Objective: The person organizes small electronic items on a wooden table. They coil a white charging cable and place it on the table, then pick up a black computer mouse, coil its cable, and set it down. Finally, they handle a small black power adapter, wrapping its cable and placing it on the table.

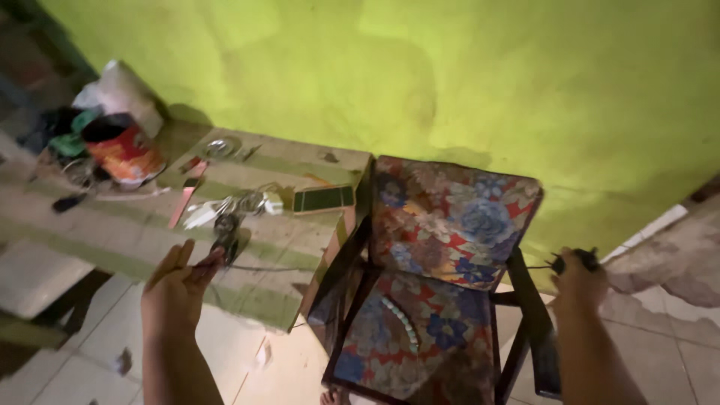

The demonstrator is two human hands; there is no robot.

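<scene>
The left hand (pixel 180 281) pinches one end of a thin dark cable (pixel 259 268) above the table (pixel 112 232) edge. The right hand (pixel 577 279) has its grip closed around a small black plug (pixel 581 260), beside a flowered chair (pixel 442 262).

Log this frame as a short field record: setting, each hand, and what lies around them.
setting: green wall, striped table, tiled floor
left hand: pinching a thin dark wire at the table edge
right hand: closed on a small dark object, kind unclear
between hands: floral-cushioned chair with dark wooden frame
on table: red-orange tin, dark flat rectangular device, small metal clutter
</scene>
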